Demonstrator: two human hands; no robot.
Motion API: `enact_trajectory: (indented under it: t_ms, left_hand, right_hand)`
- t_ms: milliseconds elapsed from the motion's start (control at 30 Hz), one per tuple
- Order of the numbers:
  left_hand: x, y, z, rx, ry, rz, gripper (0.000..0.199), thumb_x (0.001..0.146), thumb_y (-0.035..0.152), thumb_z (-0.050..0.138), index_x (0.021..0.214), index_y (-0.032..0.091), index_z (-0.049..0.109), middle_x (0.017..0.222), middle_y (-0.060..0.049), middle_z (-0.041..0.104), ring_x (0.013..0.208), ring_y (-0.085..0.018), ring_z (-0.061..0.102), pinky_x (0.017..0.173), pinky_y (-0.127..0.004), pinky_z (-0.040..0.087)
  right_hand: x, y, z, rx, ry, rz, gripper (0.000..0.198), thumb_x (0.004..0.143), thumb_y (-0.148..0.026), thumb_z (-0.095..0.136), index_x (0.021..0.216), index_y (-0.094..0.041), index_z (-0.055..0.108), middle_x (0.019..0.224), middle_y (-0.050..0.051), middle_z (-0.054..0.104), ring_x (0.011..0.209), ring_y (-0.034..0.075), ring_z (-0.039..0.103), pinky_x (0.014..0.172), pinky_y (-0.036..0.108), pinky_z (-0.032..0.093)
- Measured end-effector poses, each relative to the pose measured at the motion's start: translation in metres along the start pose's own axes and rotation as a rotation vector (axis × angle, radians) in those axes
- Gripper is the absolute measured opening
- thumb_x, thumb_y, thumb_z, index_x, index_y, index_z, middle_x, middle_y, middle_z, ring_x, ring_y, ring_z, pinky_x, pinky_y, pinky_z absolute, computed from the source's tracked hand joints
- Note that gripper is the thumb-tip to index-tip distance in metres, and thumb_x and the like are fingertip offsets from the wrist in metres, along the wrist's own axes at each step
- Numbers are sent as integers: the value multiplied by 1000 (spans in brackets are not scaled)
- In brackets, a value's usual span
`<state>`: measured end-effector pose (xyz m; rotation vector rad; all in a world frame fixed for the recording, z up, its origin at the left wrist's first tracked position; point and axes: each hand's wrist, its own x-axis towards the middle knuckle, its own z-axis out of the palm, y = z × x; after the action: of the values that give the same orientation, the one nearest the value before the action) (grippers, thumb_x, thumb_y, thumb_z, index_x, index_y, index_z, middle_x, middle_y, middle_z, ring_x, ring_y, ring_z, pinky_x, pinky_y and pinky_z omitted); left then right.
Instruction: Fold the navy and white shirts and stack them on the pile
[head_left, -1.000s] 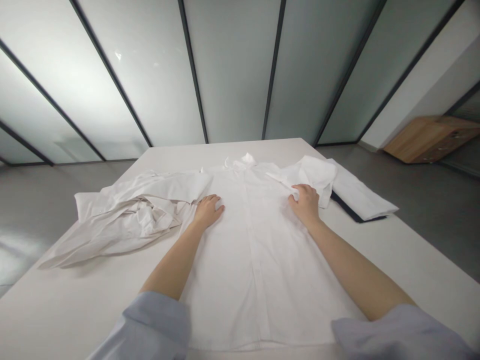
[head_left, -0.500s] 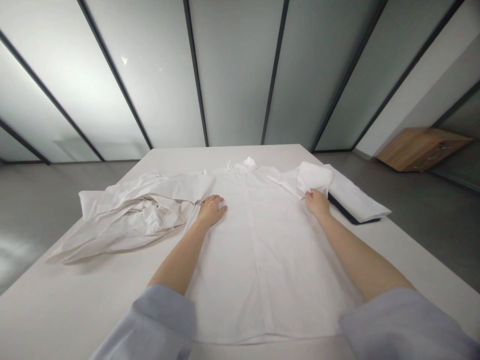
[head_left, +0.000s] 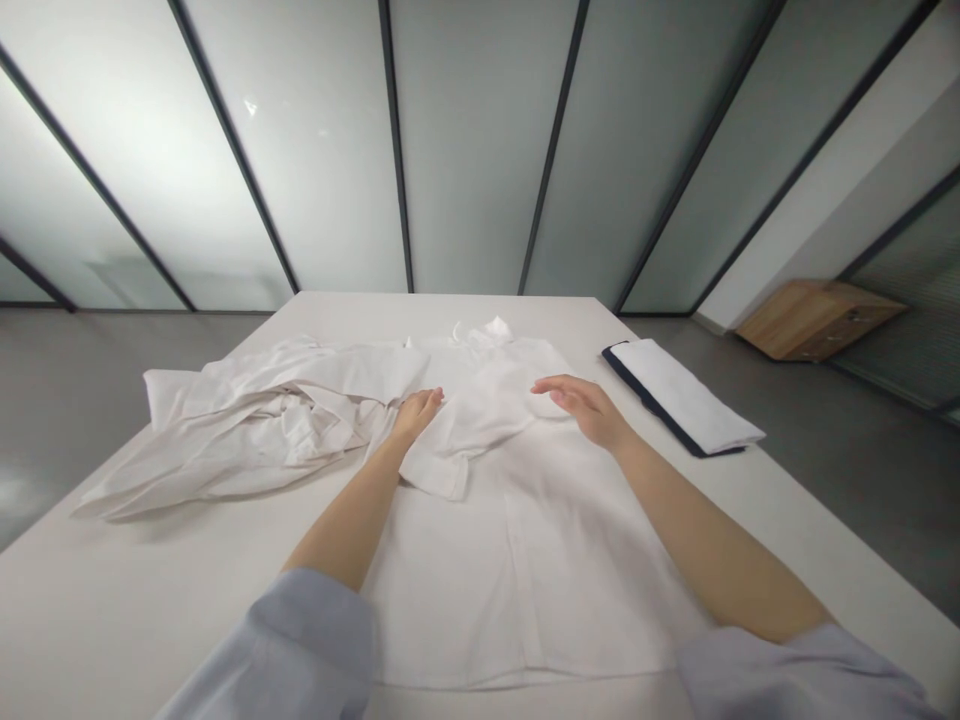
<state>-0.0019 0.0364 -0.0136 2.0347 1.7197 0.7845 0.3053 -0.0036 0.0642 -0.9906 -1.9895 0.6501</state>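
White shirt (head_left: 442, 590) is lying on the surface (head_left: 187, 600), probably handling light and soft, its sleeve end (head_left: 442, 473) inviting a pinch; the right hand (head_left: 581, 402) is extending its fingers, holding nothing; the left hand's (head_left: 420, 412) hold is unclear.

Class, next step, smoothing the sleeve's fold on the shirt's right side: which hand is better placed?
Right, probably: the right hand is close to that part of the sleeve, fingers extended; the left hand is across the shirt.
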Motion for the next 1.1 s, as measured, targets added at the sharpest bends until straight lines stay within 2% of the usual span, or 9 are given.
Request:
enact_trajectory:
  t_ms: [133,267,367,533,633,700,800,933,1100]
  left_hand:
    - [2,-1,-1,-36,-77,24,56,93,53,25,70,18,62,73,-8,65,78,-21,60,73,-31,45]
    - [-6,5,-7,-127,-202,52,53,83,64,41,58,19,53,61,-1,54,65,-17,53,62,-28,41]
    - [-12,15,-21,-273,-378,-13,46,76,61,54,69,16,61,66,0,58,67,-18,56,61,-27,43]
    - [-17,29,-41,-483,-626,-71,42,68,43,67,101,17,69,100,-5,72,100,-26,63,82,-33,51]
    - [-21,32,-43,-616,-643,-195,48,67,36,66,111,19,66,108,-6,72,104,-26,64,87,-36,52]
    - [-25,32,-44,-693,-629,-278,52,67,34,66,117,20,64,109,-6,72,100,-26,66,85,-37,54]
    - [-34,29,-47,-748,-563,-362,58,67,33,68,122,20,60,110,-7,72,97,-26,68,82,-37,56]
    - [-54,25,-56,-782,-506,-401,62,67,39,71,124,20,58,110,-9,72,98,-26,68,81,-36,56]
    - [-86,18,-65,-763,-662,-379,58,65,47,73,115,17,63,106,-13,72,98,-28,68,82,-37,54]
  right_hand:
    - [-13,64,12,-319,114,75,29,88,-37,49,102,-21,69,107,10,70,103,26,63,93,43,48]
    - [-26,104,20,-588,82,131,34,84,-30,50,112,-19,66,119,12,63,115,27,55,102,45,41]
    - [-28,106,20,-665,124,239,41,84,-28,48,121,-18,61,127,14,57,121,28,49,104,44,37]
    - [-26,101,18,-739,287,334,55,84,-28,45,137,-17,47,144,17,42,134,34,33,107,53,29]
    - [-23,105,20,-750,278,438,65,84,-33,46,146,-16,35,153,17,32,140,36,25,107,54,27]
    - [-21,108,22,-723,223,507,67,85,-36,47,148,-15,32,152,17,34,140,36,27,108,53,27]
    - [-16,112,22,-669,161,553,64,88,-41,44,147,-16,36,150,14,40,138,33,32,109,49,28]
    - [-9,116,18,-608,193,579,56,95,-45,32,141,-17,46,145,12,48,135,30,38,110,45,30]
    - [-3,120,14,-612,226,558,54,97,-43,28,132,-12,55,135,14,57,128,26,46,108,38,31]
